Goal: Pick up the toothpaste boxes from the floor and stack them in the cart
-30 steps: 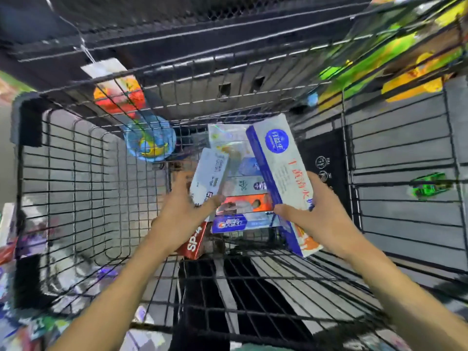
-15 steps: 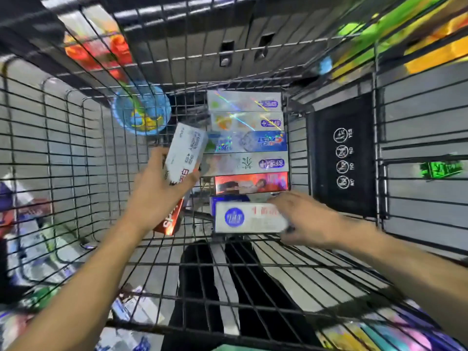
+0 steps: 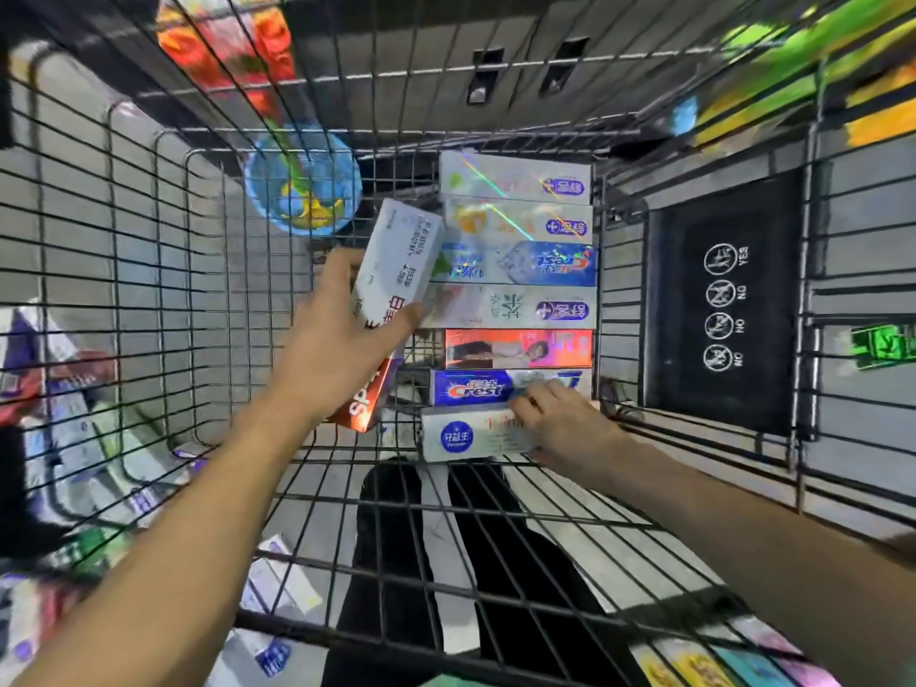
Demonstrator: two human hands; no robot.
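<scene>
Seven toothpaste boxes lie flat in one row on the floor of one wire cart [image 3: 148, 250]: two holographic white ones at the far end [image 3: 515, 178], one blue holographic [image 3: 520, 264], one white with green print [image 3: 510, 308], one orange [image 3: 518, 348], one blue Crest box [image 3: 476, 388], and one white box with a blue circle [image 3: 466, 436] nearest. An eighth, white-and-red box [image 3: 396, 270] is held upright. Two hands show. More boxes lie outside the cart, too blurred to count.

boxes [image 3: 515, 270] rowed in cart [image 3: 148, 290] right | nearest box [image 3: 466, 436] in front
</scene>
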